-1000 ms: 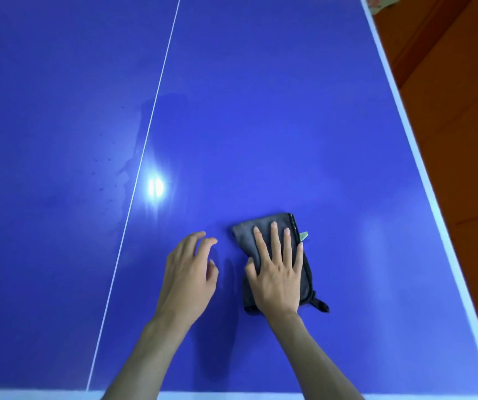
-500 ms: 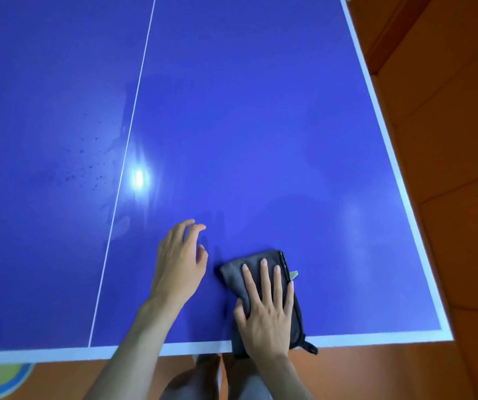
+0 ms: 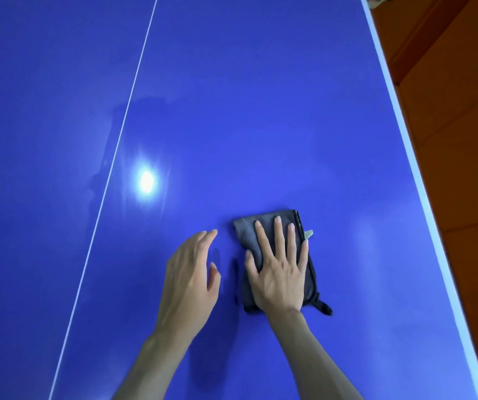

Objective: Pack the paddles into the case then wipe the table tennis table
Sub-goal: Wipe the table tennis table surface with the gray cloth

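Observation:
A folded dark grey cloth [image 3: 247,236] lies on the blue table tennis table [image 3: 260,111], right of its white centre line. My right hand [image 3: 279,269] presses flat on the cloth with straight, spread fingers. A small green tag and a black loop stick out from the cloth's right edge. My left hand [image 3: 188,278] hovers or rests just left of the cloth with relaxed fingers and holds nothing. Neither paddles nor a case are in view.
The white centre line [image 3: 116,145] runs up the table left of my hands. The table's white right edge [image 3: 422,180] borders an orange-brown floor [image 3: 463,125]. A light glare shows on the surface near the centre line.
My right hand has pushed the cloth forward from the table's near edge, away from me. My left hand moved forward alongside it. The near edge has dropped out of view.

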Action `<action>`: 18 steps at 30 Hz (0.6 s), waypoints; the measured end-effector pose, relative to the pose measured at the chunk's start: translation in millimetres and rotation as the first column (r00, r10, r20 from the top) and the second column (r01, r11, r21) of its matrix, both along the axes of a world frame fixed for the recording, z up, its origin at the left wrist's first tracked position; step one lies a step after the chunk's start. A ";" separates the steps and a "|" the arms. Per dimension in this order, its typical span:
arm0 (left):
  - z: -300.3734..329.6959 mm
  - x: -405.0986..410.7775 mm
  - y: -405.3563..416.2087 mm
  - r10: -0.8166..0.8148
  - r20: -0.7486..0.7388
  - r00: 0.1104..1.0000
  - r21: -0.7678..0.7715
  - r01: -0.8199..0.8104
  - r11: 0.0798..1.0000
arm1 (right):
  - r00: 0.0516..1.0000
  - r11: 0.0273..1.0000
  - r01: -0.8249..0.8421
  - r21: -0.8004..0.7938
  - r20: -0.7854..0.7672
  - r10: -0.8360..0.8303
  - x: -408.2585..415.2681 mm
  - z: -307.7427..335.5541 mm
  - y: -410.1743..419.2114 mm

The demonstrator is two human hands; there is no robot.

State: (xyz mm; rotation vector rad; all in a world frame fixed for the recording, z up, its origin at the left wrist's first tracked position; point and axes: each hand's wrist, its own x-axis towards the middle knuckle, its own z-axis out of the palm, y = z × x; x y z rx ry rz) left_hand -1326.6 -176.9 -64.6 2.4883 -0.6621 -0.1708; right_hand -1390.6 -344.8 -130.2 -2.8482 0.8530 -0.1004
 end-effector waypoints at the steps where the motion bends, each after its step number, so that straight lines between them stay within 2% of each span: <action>1: -1.3 7.9 -8.7 0.000 0.007 1.000 -0.003 0.000 1.000 | 1.000 1.000 0.000 -0.006 0.000 0.000 16.4 -1.5 -13.0; 11: -19.2 88.6 -85.3 0.105 0.016 0.994 0.043 -0.106 0.993 | 1.000 1.000 -0.007 -0.023 0.025 0.007 184.5 -9.3 -133.2; 18: -29.1 113.4 -112.3 0.155 0.016 0.988 0.064 -0.155 0.986 | 0.997 0.997 -0.069 -0.017 0.017 0.069 277.7 -8.6 -192.0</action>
